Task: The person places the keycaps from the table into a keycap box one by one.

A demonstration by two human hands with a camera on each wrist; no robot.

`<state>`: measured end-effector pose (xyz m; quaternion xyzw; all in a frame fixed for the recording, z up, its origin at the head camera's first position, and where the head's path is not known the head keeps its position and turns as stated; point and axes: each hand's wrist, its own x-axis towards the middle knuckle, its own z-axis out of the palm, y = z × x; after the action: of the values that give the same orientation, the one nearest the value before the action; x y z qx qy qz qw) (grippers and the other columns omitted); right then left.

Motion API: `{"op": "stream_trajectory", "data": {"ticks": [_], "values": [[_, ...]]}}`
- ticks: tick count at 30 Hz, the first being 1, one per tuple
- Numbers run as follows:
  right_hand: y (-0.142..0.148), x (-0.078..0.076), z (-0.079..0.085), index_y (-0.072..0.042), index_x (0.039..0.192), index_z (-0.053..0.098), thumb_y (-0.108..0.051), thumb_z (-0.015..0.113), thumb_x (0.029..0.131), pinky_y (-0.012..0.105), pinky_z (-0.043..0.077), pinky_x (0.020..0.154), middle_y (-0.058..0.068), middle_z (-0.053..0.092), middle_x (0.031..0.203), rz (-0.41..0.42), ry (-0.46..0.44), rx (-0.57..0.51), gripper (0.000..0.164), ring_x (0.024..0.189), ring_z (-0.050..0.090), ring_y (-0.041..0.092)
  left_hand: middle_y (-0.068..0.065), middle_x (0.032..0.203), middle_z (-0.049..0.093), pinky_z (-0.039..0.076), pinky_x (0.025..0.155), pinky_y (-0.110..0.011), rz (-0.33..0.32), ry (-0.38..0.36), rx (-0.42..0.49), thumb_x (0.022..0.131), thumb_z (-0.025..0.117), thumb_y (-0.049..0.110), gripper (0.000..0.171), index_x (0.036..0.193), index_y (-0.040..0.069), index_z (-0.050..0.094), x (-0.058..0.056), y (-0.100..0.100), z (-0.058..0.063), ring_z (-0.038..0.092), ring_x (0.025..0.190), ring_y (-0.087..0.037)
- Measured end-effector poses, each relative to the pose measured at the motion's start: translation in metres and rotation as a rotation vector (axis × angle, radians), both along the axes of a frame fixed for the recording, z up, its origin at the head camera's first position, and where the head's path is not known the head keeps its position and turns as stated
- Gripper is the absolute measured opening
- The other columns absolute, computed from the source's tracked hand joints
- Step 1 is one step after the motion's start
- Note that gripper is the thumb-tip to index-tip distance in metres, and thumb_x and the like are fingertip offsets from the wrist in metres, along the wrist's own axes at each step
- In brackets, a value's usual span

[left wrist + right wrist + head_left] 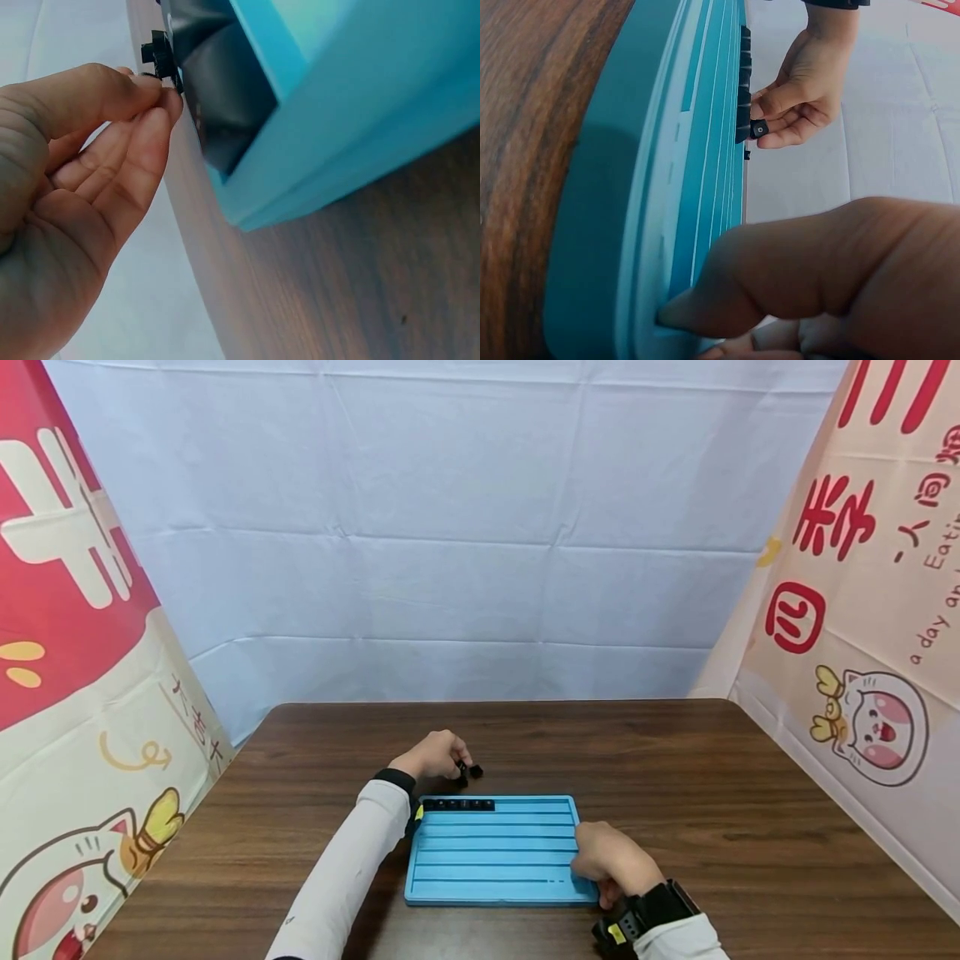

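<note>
My left hand [437, 755] is just past the far edge of a blue ridged tray [495, 858]. Between thumb and fingertips it pinches a black keycap [759, 129], whose top carries a light round mark. Another black keycap [476, 772] lies on the table by those fingertips. Several black keycaps [458, 805] stand side by side in the tray's farthest slot, starting at its left end. At the tray's near right corner, my right hand [617, 860] grips the rim, its thumb [697, 311] over the edge and the other fingers mostly hidden.
The tray lies on a dark wooden table [675, 777]. A pale blue cloth [450, 527] hangs behind the table, and printed cloths [847, 610] hang at both sides. The tray's other slots run across its width in front of the keycap row.
</note>
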<state>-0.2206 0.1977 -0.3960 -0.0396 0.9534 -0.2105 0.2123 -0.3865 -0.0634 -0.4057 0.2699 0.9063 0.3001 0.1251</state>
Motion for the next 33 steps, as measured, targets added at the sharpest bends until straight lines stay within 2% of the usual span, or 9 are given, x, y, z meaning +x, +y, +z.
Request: {"op": "stream_trajectory", "data": {"ticks": [7, 18, 27, 33], "values": [[0.0, 0.0, -0.001, 0.009, 0.09, 0.058, 0.004, 0.054, 0.084, 0.025, 0.04, 0.032, 0.014, 0.054, 0.043, -0.008, 0.004, -0.006, 0.009, 0.03, 0.051, 0.015, -0.001, 0.083, 0.061, 0.046, 0.057, -0.029, -0.007, 0.0, 0.032, 0.078, 0.065, -0.01, 0.022, 0.092, 0.007, 0.07, 0.0, 0.001, -0.003, 0.055, 0.068, -0.017], [-0.001, -0.001, -0.001, 0.008, 0.089, 0.058, 0.005, 0.054, 0.083, 0.024, 0.039, 0.031, 0.014, 0.054, 0.042, -0.016, -0.01, -0.013, 0.008, 0.03, 0.05, 0.014, -0.002, 0.086, 0.063, 0.049, 0.065, -0.029, -0.018, 0.048, 0.013, 0.076, 0.071, -0.007, 0.02, 0.09, 0.006, 0.07, 0.006, 0.003, 0.002, 0.057, 0.08, -0.015], [0.0, -0.003, -0.002, 0.007, 0.084, 0.058, 0.005, 0.054, 0.083, 0.024, 0.039, 0.03, 0.014, 0.053, 0.042, -0.009, 0.0, -0.004, 0.004, 0.029, 0.049, 0.014, -0.002, 0.085, 0.059, 0.047, 0.062, -0.029, -0.022, 0.071, 0.012, 0.074, 0.07, -0.009, 0.02, 0.087, 0.005, 0.066, 0.011, 0.002, 0.003, 0.055, 0.078, -0.017], [0.0, -0.003, -0.001, 0.006, 0.083, 0.058, 0.004, 0.054, 0.083, 0.024, 0.04, 0.031, 0.014, 0.054, 0.043, -0.01, -0.012, -0.002, 0.004, 0.03, 0.05, 0.014, 0.002, 0.082, 0.059, 0.048, 0.065, -0.029, -0.045, 0.104, 0.028, 0.075, 0.072, -0.006, 0.018, 0.086, 0.008, 0.068, 0.011, -0.001, 0.002, 0.055, 0.077, -0.014]]}}
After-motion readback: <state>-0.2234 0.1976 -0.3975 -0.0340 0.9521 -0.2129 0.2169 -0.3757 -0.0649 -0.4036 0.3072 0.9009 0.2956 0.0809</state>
